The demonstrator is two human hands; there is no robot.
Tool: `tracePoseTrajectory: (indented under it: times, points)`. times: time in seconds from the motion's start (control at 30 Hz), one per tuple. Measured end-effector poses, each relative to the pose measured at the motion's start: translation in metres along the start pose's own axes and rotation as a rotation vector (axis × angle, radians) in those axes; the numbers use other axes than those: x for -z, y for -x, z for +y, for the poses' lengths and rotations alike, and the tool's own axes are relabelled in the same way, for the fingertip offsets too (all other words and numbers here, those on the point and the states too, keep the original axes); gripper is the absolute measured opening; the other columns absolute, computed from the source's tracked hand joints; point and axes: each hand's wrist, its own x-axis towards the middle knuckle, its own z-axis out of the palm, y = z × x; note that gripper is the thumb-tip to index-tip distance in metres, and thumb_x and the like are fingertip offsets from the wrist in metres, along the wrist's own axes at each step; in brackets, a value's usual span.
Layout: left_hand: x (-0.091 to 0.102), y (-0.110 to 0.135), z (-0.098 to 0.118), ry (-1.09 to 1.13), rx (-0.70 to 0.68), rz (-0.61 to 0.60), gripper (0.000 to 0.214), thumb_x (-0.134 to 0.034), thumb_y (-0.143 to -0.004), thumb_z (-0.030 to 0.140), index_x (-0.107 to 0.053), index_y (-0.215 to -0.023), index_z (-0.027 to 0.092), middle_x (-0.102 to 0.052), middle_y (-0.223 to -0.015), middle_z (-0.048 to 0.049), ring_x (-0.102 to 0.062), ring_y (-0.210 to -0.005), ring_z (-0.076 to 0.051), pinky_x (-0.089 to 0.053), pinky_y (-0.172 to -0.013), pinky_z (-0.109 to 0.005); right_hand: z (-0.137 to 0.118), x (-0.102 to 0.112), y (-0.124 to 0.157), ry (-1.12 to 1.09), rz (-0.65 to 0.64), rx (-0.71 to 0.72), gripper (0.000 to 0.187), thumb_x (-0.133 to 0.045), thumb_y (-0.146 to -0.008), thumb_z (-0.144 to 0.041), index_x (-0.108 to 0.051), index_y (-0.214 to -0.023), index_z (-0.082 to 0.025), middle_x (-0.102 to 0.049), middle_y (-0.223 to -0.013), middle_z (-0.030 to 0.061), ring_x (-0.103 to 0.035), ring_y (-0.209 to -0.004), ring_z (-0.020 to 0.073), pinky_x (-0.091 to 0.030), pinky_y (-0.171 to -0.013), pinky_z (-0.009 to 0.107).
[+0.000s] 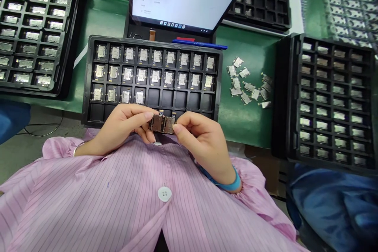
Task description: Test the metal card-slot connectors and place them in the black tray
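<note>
Black plastic tray [153, 40] — upper rows filled with metal card sockets [129, 54], lowest slots [167, 97] bare — sits just beyond the left grip [124, 125] and right grip [203, 138], both clamped on two more sockets [162, 123] held between them.

Loose connectors [246, 82] between two trays [220, 86]

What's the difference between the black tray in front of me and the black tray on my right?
The front black tray has empty compartments in its lower rows, while the right black tray looks filled in every compartment that shows. The front tray lies longer across than front to back; the right tray runs longer front to back. Both hold small metal parts in separate compartments.
</note>
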Motion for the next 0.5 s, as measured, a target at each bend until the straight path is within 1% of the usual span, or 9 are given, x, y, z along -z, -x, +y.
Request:
tracePoseTrajectory:
  times: [0.1, 0.17, 0.2, 0.3, 0.33, 0.37, 0.4, 0.43, 0.5]
  points:
    - [0.003, -0.001, -0.003, -0.037, -0.007, 0.022, 0.023, -0.067, -0.085, 0.035, -0.074, -0.095, 0.016, -0.069, -0.060, -0.0025, -0.066, -0.053, -0.014, -0.054, -0.049, -0.021, 0.002, 0.000, -0.001, 0.005, -0.009, 0.008, 0.022, -0.056, -0.083, -0.026, -0.048, -0.063, -0.020, -0.046, -0.053, -0.0045, -0.038, -0.048, 0.0088, -0.030, -0.046, 0.023]
    - [0.008, 0.001, -0.001, -0.108, -0.046, 0.098, 0.022, -0.068, -0.084, 0.035, -0.074, -0.093, 0.016, -0.069, -0.062, -0.0027, -0.065, -0.053, -0.014, -0.053, -0.047, -0.021, 0.003, 0.001, -0.001, 0.013, -0.013, 0.018, 0.022, -0.055, -0.083, -0.026, -0.048, -0.063, -0.020, -0.047, -0.054, -0.0044, -0.039, -0.048, 0.0090, -0.030, -0.047, 0.023]
    - [0.012, 0.003, 0.001, -0.168, -0.094, 0.181, 0.021, -0.067, -0.084, 0.034, -0.074, -0.093, 0.016, -0.069, -0.063, -0.0024, -0.064, -0.051, -0.013, -0.051, -0.046, -0.020, 0.005, 0.000, -0.001, 0.023, -0.010, 0.018, 0.022, -0.055, -0.084, -0.026, -0.049, -0.064, -0.020, -0.047, -0.054, -0.0043, -0.040, -0.049, 0.0092, -0.031, -0.047, 0.023]
    - [0.025, 0.011, 0.007, -0.425, -0.293, 0.538, 0.018, -0.064, -0.085, 0.030, -0.075, -0.094, 0.018, -0.068, -0.063, -0.0003, -0.059, -0.050, -0.010, -0.044, -0.045, -0.019, 0.010, -0.003, -0.007, 0.091, 0.001, 0.006, 0.022, -0.054, -0.085, -0.026, -0.050, -0.065, -0.020, -0.047, -0.056, -0.0041, -0.041, -0.050, 0.0096, -0.032, -0.049, 0.023]
    - [0.029, 0.013, 0.009, -0.519, -0.335, 0.627, 0.018, -0.064, -0.085, 0.030, -0.075, -0.095, 0.019, -0.068, -0.066, 0.0000, -0.058, -0.053, -0.010, -0.044, -0.048, -0.019, 0.012, -0.005, -0.011, 0.130, -0.005, 0.000, 0.021, -0.054, -0.085, -0.026, -0.051, -0.065, -0.020, -0.048, -0.056, -0.0040, -0.042, -0.051, 0.0097, -0.032, -0.049, 0.023]
    - [0.033, 0.014, 0.009, -0.603, -0.353, 0.676, 0.018, -0.064, -0.085, 0.030, -0.075, -0.095, 0.020, -0.070, -0.071, -0.0001, -0.058, -0.056, -0.010, -0.045, -0.052, -0.020, 0.015, -0.007, -0.015, 0.178, -0.018, -0.004, 0.021, -0.054, -0.085, -0.026, -0.052, -0.065, -0.020, -0.049, -0.056, -0.0038, -0.043, -0.051, 0.0099, -0.032, -0.050, 0.023]
    - [0.035, 0.014, 0.007, -0.676, -0.353, 0.686, 0.018, -0.064, -0.085, 0.030, -0.075, -0.095, 0.020, -0.071, -0.076, -0.0006, -0.058, -0.060, -0.010, -0.045, -0.056, -0.021, 0.017, -0.010, -0.020, 0.235, -0.035, -0.008, 0.021, -0.055, -0.085, -0.026, -0.052, -0.065, -0.019, -0.051, -0.057, -0.0033, -0.044, -0.052, 0.0102, -0.032, -0.051, 0.023]
    - [0.037, 0.013, 0.004, -0.740, -0.346, 0.669, 0.019, -0.064, -0.085, 0.031, -0.075, -0.096, 0.021, -0.072, -0.080, -0.0011, -0.058, -0.063, -0.011, -0.045, -0.059, -0.023, 0.020, -0.012, -0.024, 0.297, -0.054, -0.012, 0.021, -0.055, -0.085, -0.026, -0.053, -0.064, -0.019, -0.052, -0.057, -0.0028, -0.045, -0.052, 0.0106, -0.032, -0.051, 0.024]
    - [0.037, 0.010, -0.003, -0.853, -0.339, 0.605, 0.021, -0.061, -0.086, 0.030, -0.075, -0.099, 0.020, -0.072, -0.079, -0.0018, -0.058, -0.064, -0.013, -0.045, -0.062, -0.026, 0.024, -0.016, -0.031, 0.422, -0.094, -0.010, 0.022, -0.055, -0.085, -0.026, -0.054, -0.065, -0.019, -0.056, -0.059, -0.0018, -0.048, -0.053, 0.0117, -0.032, -0.052, 0.024]
